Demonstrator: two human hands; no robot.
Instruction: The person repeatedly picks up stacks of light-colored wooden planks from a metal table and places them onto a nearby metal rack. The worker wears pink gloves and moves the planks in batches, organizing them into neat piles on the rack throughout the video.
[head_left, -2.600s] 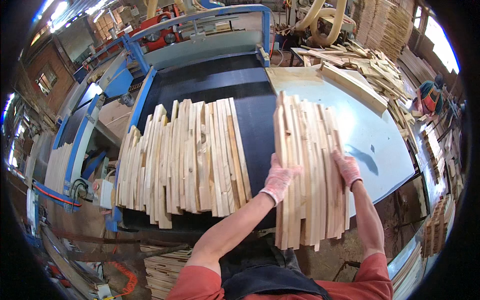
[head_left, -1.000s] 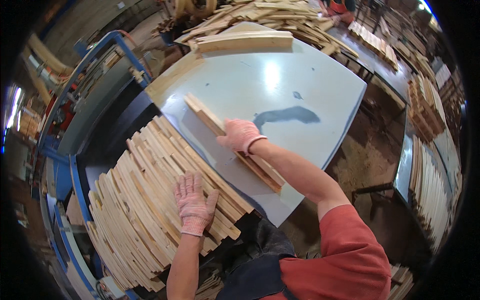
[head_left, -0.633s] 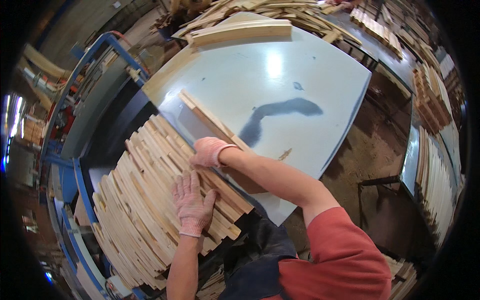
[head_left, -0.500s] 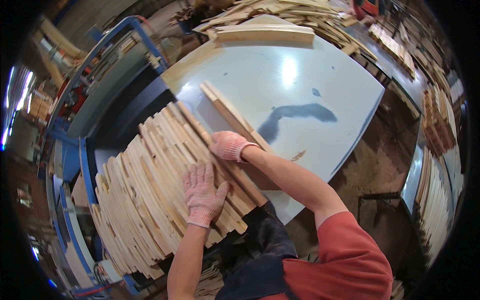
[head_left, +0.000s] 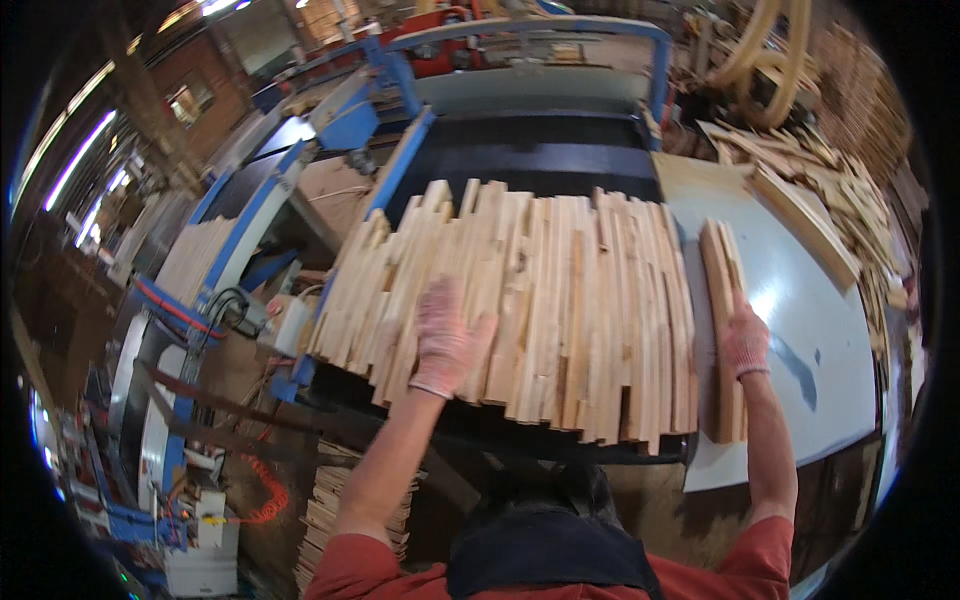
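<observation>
sticks mid-frame, apparently being arranged
spread left hand holding nothing; half-curled right hand touching pieces, grip unclear; any lift needing pinching

Pinkish knit gloves cover both hands, with a red short-sleeved shirt under a black apron.

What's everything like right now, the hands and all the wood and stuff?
Left hand: gloved, open, over the strip row
Right hand: gloved, at the small bundle; grip unclear
Strip row: side by side, ends uneven
Small bundle: lying apart from the row
Black belt: partly covered; can't tell if running
Pale table: shiny, dark-marked
Woodpile: jumbled
Orange hose: coiled
</observation>
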